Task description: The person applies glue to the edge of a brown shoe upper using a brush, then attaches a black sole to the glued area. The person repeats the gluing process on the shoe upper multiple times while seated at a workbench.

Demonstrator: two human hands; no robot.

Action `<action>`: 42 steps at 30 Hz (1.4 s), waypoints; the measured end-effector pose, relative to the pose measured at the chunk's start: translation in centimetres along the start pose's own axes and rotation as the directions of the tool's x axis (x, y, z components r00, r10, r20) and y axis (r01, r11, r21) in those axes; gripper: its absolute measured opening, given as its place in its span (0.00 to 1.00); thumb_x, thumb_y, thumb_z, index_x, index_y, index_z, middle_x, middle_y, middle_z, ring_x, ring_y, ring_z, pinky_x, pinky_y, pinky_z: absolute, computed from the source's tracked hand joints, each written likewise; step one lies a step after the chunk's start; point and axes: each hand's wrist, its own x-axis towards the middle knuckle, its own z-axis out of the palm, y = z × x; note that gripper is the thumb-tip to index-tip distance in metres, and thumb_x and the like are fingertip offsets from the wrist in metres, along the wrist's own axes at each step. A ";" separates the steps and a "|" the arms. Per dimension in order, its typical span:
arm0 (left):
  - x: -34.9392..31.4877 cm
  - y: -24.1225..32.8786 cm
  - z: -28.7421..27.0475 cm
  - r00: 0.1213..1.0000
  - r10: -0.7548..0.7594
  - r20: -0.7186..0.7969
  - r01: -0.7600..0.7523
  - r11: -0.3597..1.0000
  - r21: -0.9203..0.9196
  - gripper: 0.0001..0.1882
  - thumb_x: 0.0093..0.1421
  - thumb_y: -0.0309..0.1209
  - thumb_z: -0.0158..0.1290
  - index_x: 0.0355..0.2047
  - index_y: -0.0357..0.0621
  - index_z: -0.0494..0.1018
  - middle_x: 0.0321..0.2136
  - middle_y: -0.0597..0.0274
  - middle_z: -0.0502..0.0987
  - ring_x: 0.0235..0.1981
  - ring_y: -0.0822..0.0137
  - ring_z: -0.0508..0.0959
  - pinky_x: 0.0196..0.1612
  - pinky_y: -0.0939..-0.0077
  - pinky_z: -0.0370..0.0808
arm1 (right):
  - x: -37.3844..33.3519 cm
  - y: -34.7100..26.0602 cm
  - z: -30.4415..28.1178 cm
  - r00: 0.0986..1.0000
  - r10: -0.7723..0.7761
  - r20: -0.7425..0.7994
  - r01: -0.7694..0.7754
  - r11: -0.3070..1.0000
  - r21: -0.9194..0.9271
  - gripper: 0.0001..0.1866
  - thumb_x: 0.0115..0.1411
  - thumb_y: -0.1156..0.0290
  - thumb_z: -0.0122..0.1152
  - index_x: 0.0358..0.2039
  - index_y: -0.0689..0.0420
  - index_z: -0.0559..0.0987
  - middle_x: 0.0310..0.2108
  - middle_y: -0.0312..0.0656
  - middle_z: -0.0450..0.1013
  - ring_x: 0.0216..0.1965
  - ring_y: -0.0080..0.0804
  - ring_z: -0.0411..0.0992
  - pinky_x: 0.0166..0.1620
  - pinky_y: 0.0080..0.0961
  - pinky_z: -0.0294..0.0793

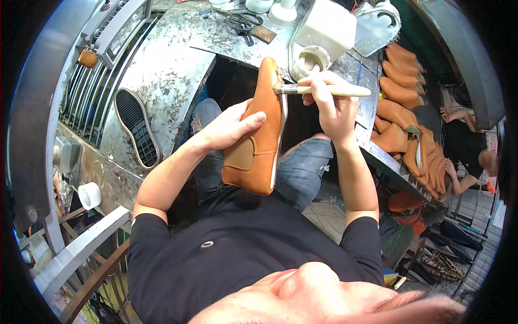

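A tan leather ankle boot upper (263, 127) with a brown elastic side panel is in my left hand (235, 125). It lies on its side, toe pointing away from me, its underside facing right. The fingers of that hand pass behind it and the thumb rests on the leather. My right hand (333, 100) is closed around the pale handle of a brush (324, 90). The bristles touch the boot's lower edge near the toe. Just beyond the brush stands a white container with a round open mouth (313, 58).
A dark rubber sole (136, 128) lies on the worn metal bench (181, 65) at left. Black scissors (243, 21) lie at the back. Many tan boot uppers (402, 113) are piled at right, where another person (465, 143) sits. A barred rack (100, 92) stands far left.
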 end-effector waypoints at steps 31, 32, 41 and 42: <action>1.2 -1.1 -1.1 0.983 -0.013 -0.182 -0.011 0.991 -0.134 0.31 0.78 0.50 0.48 0.68 0.37 0.64 0.57 0.61 0.76 0.57 0.73 0.75 0.64 0.70 0.72 | -0.8 8.6 -3.9 0.996 -0.060 -0.069 0.018 0.870 -0.492 0.09 0.67 0.77 0.64 0.45 0.63 0.87 0.43 0.47 0.83 0.44 0.39 0.82 0.51 0.31 0.79; 1.4 -1.0 -1.1 0.981 -0.008 -0.196 -0.017 0.992 -0.128 0.31 0.78 0.50 0.48 0.68 0.37 0.65 0.57 0.61 0.76 0.56 0.73 0.75 0.63 0.70 0.72 | -0.8 8.4 -4.1 0.994 -0.099 -0.054 0.054 0.838 -0.542 0.09 0.67 0.77 0.64 0.46 0.63 0.87 0.42 0.48 0.83 0.43 0.41 0.82 0.49 0.31 0.79; 1.4 0.0 -0.6 0.978 0.036 -0.207 -0.036 0.999 0.000 0.31 0.78 0.51 0.48 0.66 0.36 0.66 0.56 0.59 0.77 0.56 0.71 0.75 0.64 0.70 0.71 | -1.9 9.2 -5.4 0.966 0.083 -0.244 -0.140 0.964 -0.224 0.10 0.69 0.73 0.63 0.45 0.65 0.86 0.38 0.44 0.83 0.36 0.34 0.82 0.43 0.28 0.82; 1.4 -0.1 -0.6 0.978 0.028 -0.207 -0.029 1.000 -0.006 0.31 0.77 0.51 0.49 0.66 0.35 0.66 0.56 0.59 0.77 0.56 0.71 0.75 0.64 0.70 0.71 | -2.1 9.0 -5.3 0.927 0.232 -0.296 -0.251 0.968 -0.026 0.11 0.71 0.72 0.62 0.44 0.65 0.86 0.38 0.43 0.83 0.35 0.32 0.82 0.42 0.27 0.82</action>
